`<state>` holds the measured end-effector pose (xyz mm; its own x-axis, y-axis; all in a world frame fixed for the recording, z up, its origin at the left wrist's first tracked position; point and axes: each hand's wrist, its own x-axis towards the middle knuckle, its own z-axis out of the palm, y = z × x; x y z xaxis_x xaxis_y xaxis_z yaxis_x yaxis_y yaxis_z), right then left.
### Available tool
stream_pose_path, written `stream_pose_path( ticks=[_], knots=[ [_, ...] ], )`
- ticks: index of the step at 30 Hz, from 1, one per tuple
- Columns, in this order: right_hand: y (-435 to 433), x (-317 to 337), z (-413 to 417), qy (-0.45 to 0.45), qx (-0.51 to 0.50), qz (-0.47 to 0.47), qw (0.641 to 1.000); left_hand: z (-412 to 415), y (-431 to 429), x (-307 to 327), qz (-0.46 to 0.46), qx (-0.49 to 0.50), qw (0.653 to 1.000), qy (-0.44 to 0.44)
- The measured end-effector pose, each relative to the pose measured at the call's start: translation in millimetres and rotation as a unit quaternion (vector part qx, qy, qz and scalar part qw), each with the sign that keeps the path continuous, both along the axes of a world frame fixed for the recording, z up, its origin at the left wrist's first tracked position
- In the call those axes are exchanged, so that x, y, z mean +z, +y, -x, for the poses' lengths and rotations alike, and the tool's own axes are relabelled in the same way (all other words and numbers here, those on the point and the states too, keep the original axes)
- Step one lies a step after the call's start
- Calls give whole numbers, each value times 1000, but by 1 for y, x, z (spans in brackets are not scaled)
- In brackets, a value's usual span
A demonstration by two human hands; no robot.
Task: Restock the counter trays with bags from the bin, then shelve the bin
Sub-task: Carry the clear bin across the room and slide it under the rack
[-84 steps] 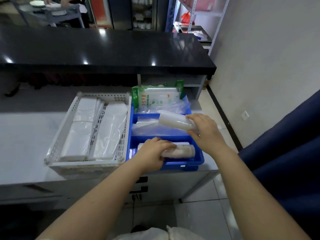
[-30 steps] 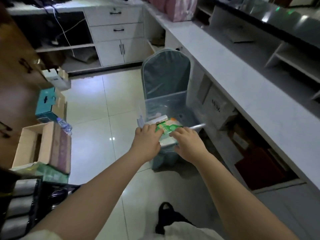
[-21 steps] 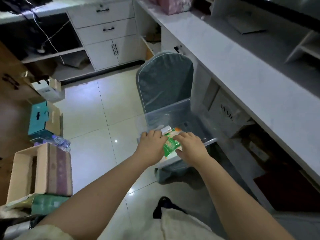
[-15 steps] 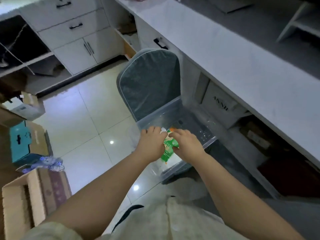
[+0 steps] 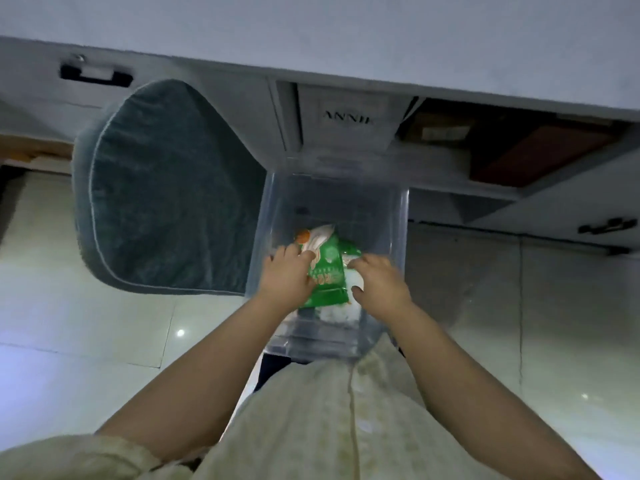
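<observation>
Bin [image 5: 398, 216] sits open on the floor just below both hands, and the green bag [image 5: 327, 271] hangs inside it, long axis near-to-far, left hand [image 5: 285, 277] and right hand [image 5: 379, 284] clasping its two sides, equally close.

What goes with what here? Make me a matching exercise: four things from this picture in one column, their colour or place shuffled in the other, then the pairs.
Things:
1. packet
2. bin
3. chair back
4. box marked ANNIE

Descriptions:
A. grey-blue, left of the bin
B. green and white, held by the left hand and right hand
C. under the counter, beyond the bin
D. clear plastic, on the floor

Pairs: 1-B, 2-D, 3-A, 4-C
</observation>
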<state>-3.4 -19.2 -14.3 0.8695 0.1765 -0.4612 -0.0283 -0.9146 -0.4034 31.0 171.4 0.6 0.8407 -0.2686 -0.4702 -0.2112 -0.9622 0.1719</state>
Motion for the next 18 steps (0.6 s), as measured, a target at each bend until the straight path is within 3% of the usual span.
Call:
stream_pose_path(
  ticks=[3, 7, 10, 12, 14, 16, 18],
  knots=[
    [8, -16, 23, -4, -95, 10, 995, 0, 39, -18, 26, 30, 999, -2],
    [-5, -48, 49, -12, -244, 17, 969, -1, 91, -59, 99, 171, 980, 0],
    [-19, -73, 67, 51, -425, -76, 900, 1, 115, -91, 211, 342, 905, 138],
    [-21, -87, 83, 106, -526, -150, 830, 6, 120, -103, 276, 415, 834, 236],
    [-18, -100, 103, 142, -590, -248, 755, 13, 120, -113, 321, 455, 782, 280],
    [-15, -104, 117, 150, -608, -301, 719, 18, 115, -116, 349, 465, 766, 274],
    [-17, -99, 121, 133, -611, -323, 711, 18, 111, -110, 360, 453, 774, 257]
  ],
)
